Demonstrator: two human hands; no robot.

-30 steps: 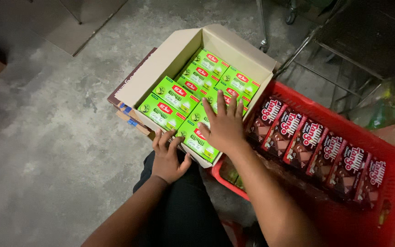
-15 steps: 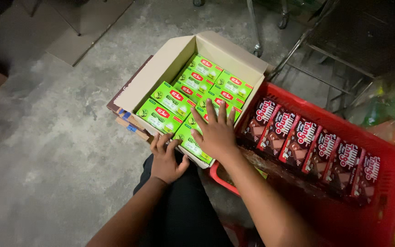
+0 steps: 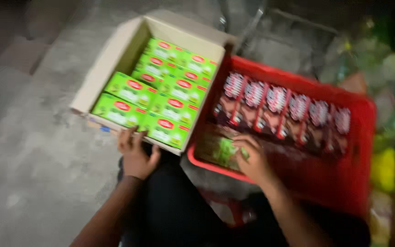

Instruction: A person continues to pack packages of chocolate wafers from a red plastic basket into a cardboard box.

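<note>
An open cardboard carton (image 3: 99, 73) on the floor holds several green packets (image 3: 165, 91) laid flat in rows. My left hand (image 3: 136, 153) grips the carton's near edge, fingers curled over the rim. To the right stands a red plastic crate (image 3: 362, 137) with a row of dark red-and-white packets (image 3: 280, 110) along its far side. My right hand (image 3: 252, 160) is down inside the crate's near left corner, fingers bent over a green packet (image 3: 222, 151) lying there. The frame is blurred, so I cannot tell whether the hand grips it.
Grey concrete floor (image 3: 33, 151) spreads to the left. Metal rack legs (image 3: 234, 23) stand behind the carton. Blurred green and yellow goods (image 3: 385, 169) sit to the right of the crate. My dark trouser leg (image 3: 179, 210) lies between my arms.
My right hand has left the green packets in the carton and moved right, down into the red crate. The left hand stays on the carton's near edge. The view shifted right.
</note>
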